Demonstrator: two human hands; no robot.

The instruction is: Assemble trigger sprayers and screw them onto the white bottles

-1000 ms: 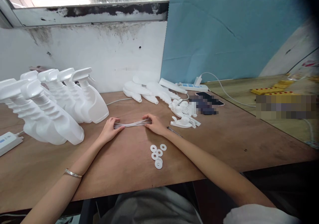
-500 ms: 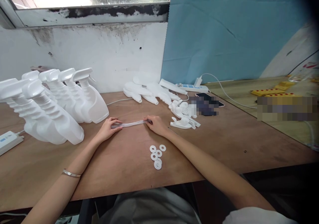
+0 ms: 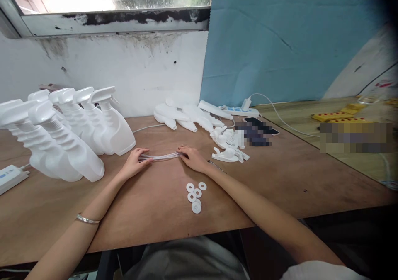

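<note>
Between my hands lies a bundle of thin white tubes (image 3: 164, 156), low over the table. My left hand (image 3: 137, 161) is closed around its left end, thumb in front and fingers behind. At the right end, my right hand (image 3: 190, 157) has its fingers closed on the bundle, partly hiding the tips. Several flat white ring washers (image 3: 191, 197) lie on the table nearer to me, two of them overlapping. Just right of my right hand are white sprayer trigger parts (image 3: 228, 145) in a loose pile.
White spray bottles (image 3: 115, 124) with trigger heads stand in a group at left. Empty white bottle bodies (image 3: 183, 114) lie at the back. A power strip (image 3: 239, 110), a phone (image 3: 263, 126) and cables are at back right. Another power strip (image 3: 12, 178) sits at the left edge.
The fingers of my right hand have shifted slightly left and now lie flatter over the bundle's end. A thin dark rod shows beside my right wrist. My left hand keeps its hold.
</note>
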